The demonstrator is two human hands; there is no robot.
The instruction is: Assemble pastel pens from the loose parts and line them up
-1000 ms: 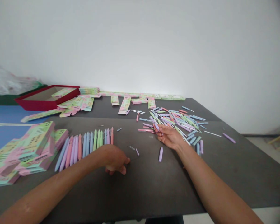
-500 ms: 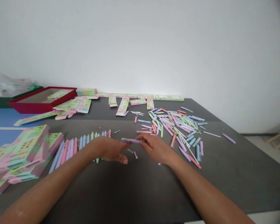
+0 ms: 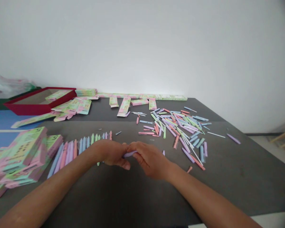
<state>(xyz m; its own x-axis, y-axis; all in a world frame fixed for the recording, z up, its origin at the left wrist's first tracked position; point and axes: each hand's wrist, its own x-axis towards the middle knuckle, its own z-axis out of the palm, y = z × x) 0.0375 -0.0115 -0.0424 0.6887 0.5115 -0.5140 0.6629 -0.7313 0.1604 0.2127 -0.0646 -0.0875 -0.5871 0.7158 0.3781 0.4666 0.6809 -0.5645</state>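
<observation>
My left hand [image 3: 110, 153] and my right hand [image 3: 149, 157] meet over the dark table, both closed on a lilac pen [image 3: 129, 154]. Most of that pen is hidden by my fingers. A row of pastel pens [image 3: 72, 150] lies side by side just behind my left wrist, partly covered by my forearm. Further left is a stack of pink and green printed boxes [image 3: 23, 152]. To the right of my right hand, a loose heap of pastel pens and thin white sticks [image 3: 178, 126] is spread across the tabletop.
Flat printed cardboard sleeves [image 3: 124, 106] line the far table edge by the white wall. A red tray [image 3: 21, 109] holding printed card stands far left, above a blue surface [image 3: 0, 136]. A plastic bag [image 3: 4, 86] lies behind it. The dark table [image 3: 156, 193] ends at right.
My right hand has moved left from the loose heap, bringing the lilac pen to my left hand. Both hands now close around it, and the view has shifted slightly.
</observation>
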